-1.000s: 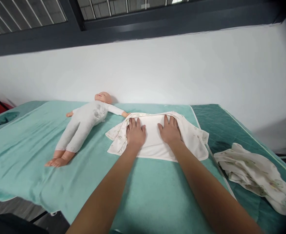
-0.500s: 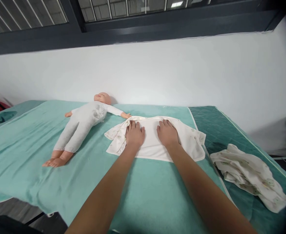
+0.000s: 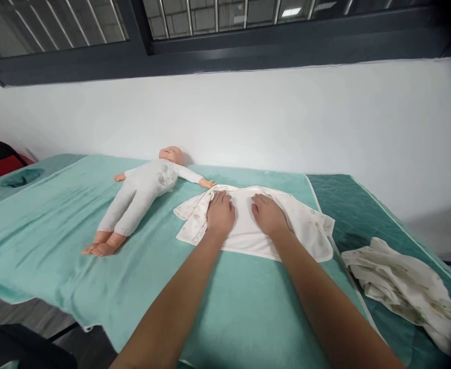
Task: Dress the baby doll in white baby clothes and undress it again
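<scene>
A small white baby garment (image 3: 244,220), spread open with its printed front flaps to the sides, lies on the green cover. My left hand (image 3: 221,214) rests flat on its left part, fingers stretched toward the far edge. Flat on the right part lies my right hand (image 3: 269,214), its fingers a little apart. Neither hand grips the cloth. Just left of the garment a baby doll (image 3: 137,189) in a white suit lies on its back, its outstretched hand at the garment's far left edge.
A crumpled printed cloth (image 3: 406,287) sits at the right on a darker green quilted mat (image 3: 336,197). The light green cover (image 3: 44,225) spreads over the bed. Behind stands a white wall (image 3: 248,123) under a dark window frame (image 3: 287,46). A dark chair-like object (image 3: 21,348) is at lower left.
The view has turned slightly left, so everything sits a bit further right. My right hand has shifted slightly toward my left hand on the garment; the doll and crumpled cloth stay in place.
</scene>
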`<state>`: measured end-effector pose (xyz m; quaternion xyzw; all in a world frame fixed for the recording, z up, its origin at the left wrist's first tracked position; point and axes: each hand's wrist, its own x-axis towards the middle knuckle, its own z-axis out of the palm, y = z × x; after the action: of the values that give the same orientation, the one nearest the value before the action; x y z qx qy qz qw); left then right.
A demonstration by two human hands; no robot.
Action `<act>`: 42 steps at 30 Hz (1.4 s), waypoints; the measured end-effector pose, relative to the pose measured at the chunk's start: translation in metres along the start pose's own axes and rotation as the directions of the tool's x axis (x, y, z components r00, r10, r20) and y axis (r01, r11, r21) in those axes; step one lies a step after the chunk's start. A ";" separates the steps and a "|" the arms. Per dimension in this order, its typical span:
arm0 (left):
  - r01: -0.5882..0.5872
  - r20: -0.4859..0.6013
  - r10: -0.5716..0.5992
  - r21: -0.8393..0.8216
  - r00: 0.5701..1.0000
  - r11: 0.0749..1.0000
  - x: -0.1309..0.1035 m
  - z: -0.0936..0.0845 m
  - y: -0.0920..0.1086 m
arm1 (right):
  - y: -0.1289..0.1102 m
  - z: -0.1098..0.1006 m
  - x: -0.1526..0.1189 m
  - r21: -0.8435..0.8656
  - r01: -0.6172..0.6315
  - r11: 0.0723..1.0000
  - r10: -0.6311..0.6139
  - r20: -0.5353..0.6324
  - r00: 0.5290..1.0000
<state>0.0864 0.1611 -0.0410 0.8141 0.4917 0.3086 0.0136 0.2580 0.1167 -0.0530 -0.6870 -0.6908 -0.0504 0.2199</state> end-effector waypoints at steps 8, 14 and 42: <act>-0.189 -0.181 0.160 -0.155 0.970 0.970 -0.066 -0.056 -0.006 | -0.006 -0.009 -0.003 0.032 0.026 0.999 -0.026 0.014 1.000; 0.101 -0.157 -0.081 0.125 0.984 0.987 -0.119 -0.092 -0.044 | -0.052 -0.011 0.005 0.191 0.025 0.981 -0.036 0.056 0.998; -0.083 0.195 0.097 -0.079 0.976 0.993 -0.111 -0.075 0.025 | -0.043 -0.008 0.056 0.372 -0.447 0.813 0.404 0.193 0.894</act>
<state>0.0311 0.0379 -0.0264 0.8613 0.4392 0.2435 0.0772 0.2203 0.1639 -0.0152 -0.7647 -0.5251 0.1812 0.3266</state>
